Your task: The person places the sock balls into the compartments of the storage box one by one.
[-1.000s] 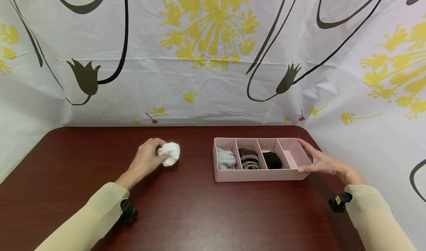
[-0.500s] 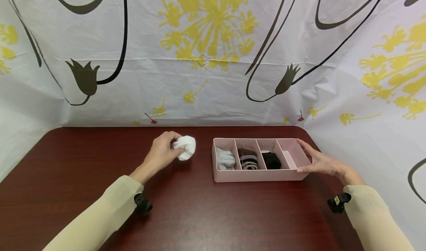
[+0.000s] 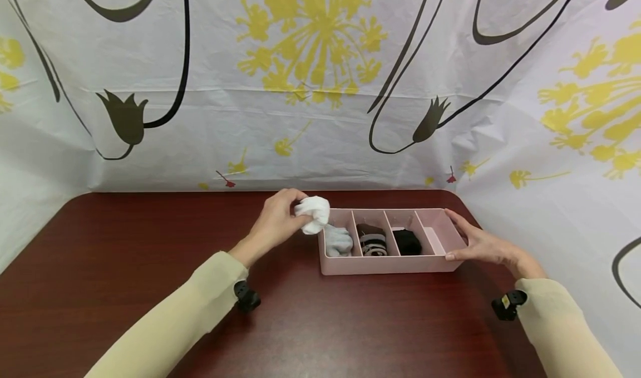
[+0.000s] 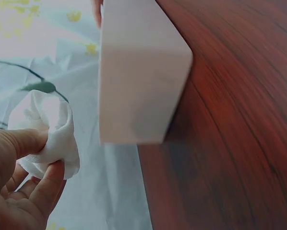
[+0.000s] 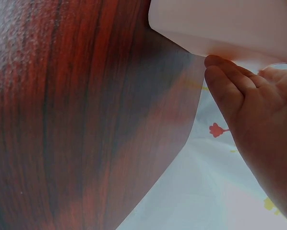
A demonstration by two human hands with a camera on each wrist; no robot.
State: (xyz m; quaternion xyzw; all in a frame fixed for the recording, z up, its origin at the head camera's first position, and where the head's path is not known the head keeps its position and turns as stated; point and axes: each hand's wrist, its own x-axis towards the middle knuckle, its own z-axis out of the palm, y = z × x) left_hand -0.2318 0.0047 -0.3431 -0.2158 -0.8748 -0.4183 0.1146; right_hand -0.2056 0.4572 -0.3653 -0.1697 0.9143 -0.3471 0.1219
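Note:
My left hand (image 3: 275, 220) pinches a balled white sock (image 3: 314, 214) between thumb and fingers, raised beside the left end of a pink divided box (image 3: 385, 265). In the left wrist view the thumb and fingertips press into the sock (image 4: 47, 115), apart from the box wall (image 4: 138, 91). My right hand (image 3: 483, 245) grips the box's right end, thumb at the front corner and fingers at the back one. Inside lie a light grey sock (image 3: 338, 241), a brown striped sock (image 3: 373, 241) and a black sock (image 3: 407, 242), one per compartment. The rightmost compartment (image 3: 438, 233) holds nothing.
A dark red-brown wooden table (image 3: 350, 322) bears the box near its far right corner. Behind and beside it hangs a white patterned sheet (image 3: 225, 111). A small black camera (image 3: 247, 296) sits at the left wrist, another camera (image 3: 508, 305) at the right.
My left hand has carried the white sock rightward and slightly up, from the table left of the box to the box's left end. The right hand and the box have stayed in place.

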